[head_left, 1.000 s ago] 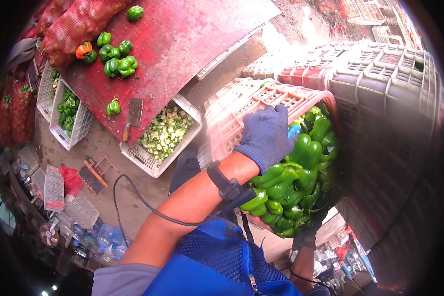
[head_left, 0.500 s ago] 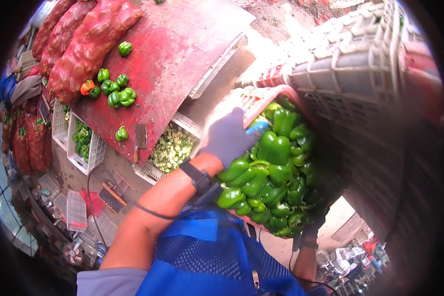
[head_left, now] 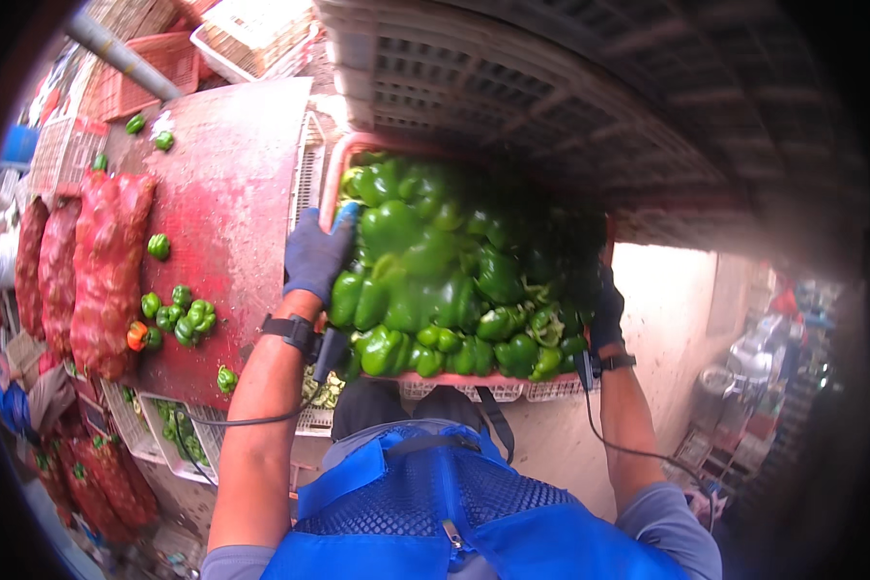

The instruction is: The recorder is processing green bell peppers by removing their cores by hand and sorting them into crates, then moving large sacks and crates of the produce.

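A pinkish plastic crate (head_left: pixel 333 184) heaped with green bell peppers (head_left: pixel 425 280) is in front of my body, its rim nearly level. My left hand (head_left: pixel 316 253), in a dark glove with a bright blue fingertip, grips the crate's left end. At the right end, my right hand (head_left: pixel 607 309), also gloved, holds the rim, its fingers partly hidden in shadow. The far side of the peppers is dim and blurred beneath the pale stacked crates (head_left: pixel 512 77).
To the left lies a red board table (head_left: pixel 227 193) with loose green peppers (head_left: pixel 195 321) and an orange-red one (head_left: pixel 138 336). Red mesh sacks (head_left: pixel 116 280) lie along its left side. A white crate (head_left: pixel 198 469) with green peppers stands below, and a grey post (head_left: pixel 121 56) slants at upper left.
The crate has gone from tilted to nearly level, and my view has turned. My right hand, mostly hidden before, now shows at its right end. My left hand keeps its hold.
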The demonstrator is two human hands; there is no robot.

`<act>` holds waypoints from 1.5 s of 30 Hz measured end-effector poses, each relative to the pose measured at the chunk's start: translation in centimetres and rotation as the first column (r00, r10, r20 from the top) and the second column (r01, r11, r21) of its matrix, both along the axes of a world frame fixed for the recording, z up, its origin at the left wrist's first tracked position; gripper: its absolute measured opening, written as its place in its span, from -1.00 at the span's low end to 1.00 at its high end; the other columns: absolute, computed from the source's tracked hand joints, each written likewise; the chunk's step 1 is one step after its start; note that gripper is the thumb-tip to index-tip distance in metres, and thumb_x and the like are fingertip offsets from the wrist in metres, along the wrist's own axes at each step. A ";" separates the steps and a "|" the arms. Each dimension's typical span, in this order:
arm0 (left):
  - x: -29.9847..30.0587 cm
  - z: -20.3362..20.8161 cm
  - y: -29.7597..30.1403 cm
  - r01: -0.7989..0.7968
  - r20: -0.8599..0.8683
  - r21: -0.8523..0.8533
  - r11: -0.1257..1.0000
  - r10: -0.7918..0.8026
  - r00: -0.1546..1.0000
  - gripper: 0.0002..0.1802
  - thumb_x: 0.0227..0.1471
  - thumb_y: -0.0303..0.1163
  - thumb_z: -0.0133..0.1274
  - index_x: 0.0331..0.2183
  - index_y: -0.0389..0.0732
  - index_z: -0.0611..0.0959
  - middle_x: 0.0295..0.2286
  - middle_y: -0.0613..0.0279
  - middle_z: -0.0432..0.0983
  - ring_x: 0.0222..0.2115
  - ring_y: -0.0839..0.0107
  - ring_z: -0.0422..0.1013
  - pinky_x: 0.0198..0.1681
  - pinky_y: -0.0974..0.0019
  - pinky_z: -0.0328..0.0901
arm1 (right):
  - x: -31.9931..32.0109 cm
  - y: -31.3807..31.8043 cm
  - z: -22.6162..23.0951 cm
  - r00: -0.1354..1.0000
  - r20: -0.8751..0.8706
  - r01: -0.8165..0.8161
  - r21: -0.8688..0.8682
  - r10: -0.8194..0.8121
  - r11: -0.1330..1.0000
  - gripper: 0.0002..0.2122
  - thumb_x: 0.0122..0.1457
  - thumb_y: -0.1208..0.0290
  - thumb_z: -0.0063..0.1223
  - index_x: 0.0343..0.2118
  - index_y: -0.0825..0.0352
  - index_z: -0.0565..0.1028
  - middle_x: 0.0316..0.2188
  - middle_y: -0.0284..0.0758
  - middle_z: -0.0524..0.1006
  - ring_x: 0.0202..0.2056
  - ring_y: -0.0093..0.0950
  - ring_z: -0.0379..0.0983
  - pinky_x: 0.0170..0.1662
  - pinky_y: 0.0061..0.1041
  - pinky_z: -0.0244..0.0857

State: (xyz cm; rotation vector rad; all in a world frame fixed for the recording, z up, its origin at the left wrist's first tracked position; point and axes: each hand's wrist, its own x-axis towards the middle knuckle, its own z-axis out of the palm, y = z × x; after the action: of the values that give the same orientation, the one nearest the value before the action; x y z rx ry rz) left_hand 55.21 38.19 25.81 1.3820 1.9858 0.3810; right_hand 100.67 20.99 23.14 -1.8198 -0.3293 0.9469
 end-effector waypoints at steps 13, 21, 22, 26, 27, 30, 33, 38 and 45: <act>-12.7 1.2 -6.6 -0.336 0.573 0.069 0.939 0.238 0.784 -0.57 0.03 0.14 0.09 -0.37 -0.04 0.55 -0.51 0.43 0.47 -0.54 0.54 0.39 -0.48 0.44 0.24 | 2.4 -5.0 -0.7 0.992 0.039 -0.127 0.113 0.123 0.985 -0.58 0.24 -0.10 -0.13 -0.26 0.19 0.53 -0.47 -0.47 0.52 -0.48 -0.62 0.42 -0.50 -0.58 0.29; -18.7 -11.7 -37.7 -0.128 0.346 -0.328 0.936 0.245 0.906 -0.66 0.07 -0.04 0.08 -0.55 -0.07 0.51 -0.67 0.37 0.36 -0.70 0.51 0.28 -0.64 0.36 0.19 | 5.0 -31.0 -8.7 0.989 -0.139 -0.085 -0.267 0.049 0.960 -0.57 0.21 -0.13 -0.11 -0.41 0.21 0.49 -0.64 -0.44 0.44 -0.69 -0.55 0.33 -0.65 -0.54 0.24; -19.9 -14.2 -43.5 -0.253 0.426 -0.447 0.858 0.453 0.783 -0.62 0.07 -0.03 0.07 -0.56 -0.12 0.53 -0.68 0.30 0.39 -0.71 0.47 0.31 -0.64 0.33 0.22 | 4.0 -34.5 -8.9 0.982 -0.185 -0.100 -0.354 0.035 0.930 -0.57 0.20 -0.14 -0.09 -0.41 0.20 0.48 -0.64 -0.44 0.44 -0.69 -0.54 0.33 -0.65 -0.52 0.24; -24.9 -19.2 -63.8 0.685 -0.164 -0.285 0.670 -0.739 0.653 -0.69 -0.01 -0.10 0.07 -0.30 -0.11 0.57 -0.57 0.01 0.51 -0.53 0.10 0.48 -0.43 0.07 0.35 | 0.5 -49.6 -10.9 0.940 -0.323 -0.102 -0.565 -0.106 0.819 -0.57 0.17 -0.14 -0.07 -0.40 0.20 0.48 -0.62 -0.39 0.46 -0.67 -0.45 0.36 -0.64 -0.41 0.28; -25.4 -20.0 -64.9 0.678 -0.167 -0.288 0.677 -0.732 0.660 -0.69 -0.01 -0.10 0.07 -0.30 -0.11 0.57 -0.57 0.01 0.51 -0.53 0.10 0.48 -0.43 0.07 0.35 | -0.7 -52.0 -11.2 0.923 -0.360 -0.113 -0.589 -0.135 0.800 -0.59 0.18 -0.12 -0.07 -0.41 0.20 0.48 -0.61 -0.37 0.48 -0.68 -0.44 0.37 -0.64 -0.39 0.30; -26.5 -20.7 -68.2 0.634 -0.109 -0.295 0.715 -0.684 0.721 -0.72 -0.03 -0.13 0.08 -0.28 -0.05 0.57 -0.53 -0.05 0.52 -0.50 0.02 0.48 -0.42 0.02 0.35 | -3.6 -54.5 -11.8 0.885 -0.442 -0.193 -0.633 -0.145 0.750 -0.59 0.18 -0.10 -0.07 -0.39 0.22 0.47 -0.59 -0.35 0.49 -0.67 -0.44 0.39 -0.64 -0.38 0.31; -23.5 -17.1 -67.7 0.577 -0.083 -0.278 0.768 -0.617 0.782 -0.74 0.00 -0.12 0.08 -0.34 -0.08 0.59 -0.58 0.02 0.52 -0.56 0.11 0.49 -0.51 0.09 0.35 | -5.5 -54.4 -11.0 0.903 -0.431 -0.309 -0.658 -0.006 0.687 -0.62 0.20 -0.04 -0.05 -0.38 0.25 0.48 -0.61 -0.35 0.48 -0.68 -0.44 0.37 -0.65 -0.38 0.29; -17.8 -7.3 -60.0 -0.271 0.427 -0.481 0.834 0.493 0.758 -0.77 0.07 -0.21 0.13 -0.34 -0.17 0.59 -0.53 0.33 0.48 -0.55 0.57 0.40 -0.51 0.48 0.28 | -5.9 -49.2 -9.0 0.848 -0.500 -0.459 -0.523 0.178 0.718 -0.59 0.18 -0.07 -0.03 -0.43 0.26 0.44 -0.67 -0.38 0.40 -0.71 -0.43 0.33 -0.67 -0.39 0.24; -19.4 -6.7 -70.4 -0.422 0.481 -0.405 0.811 0.581 0.656 -0.67 0.07 -0.11 0.13 -0.38 -0.21 0.62 -0.58 0.38 0.47 -0.55 0.59 0.35 -0.45 0.44 0.28 | -11.4 -41.4 -6.4 0.787 -0.423 -0.615 -0.501 0.448 0.608 -0.59 0.17 -0.10 -0.01 -0.47 0.22 0.42 -0.69 -0.41 0.35 -0.73 -0.48 0.28 -0.70 -0.45 0.19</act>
State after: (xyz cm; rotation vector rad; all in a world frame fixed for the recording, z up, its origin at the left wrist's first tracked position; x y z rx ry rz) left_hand 35.82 -32.19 19.09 0.4149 1.7608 0.6812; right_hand 89.26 -20.37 16.71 -2.1931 -0.4546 1.8935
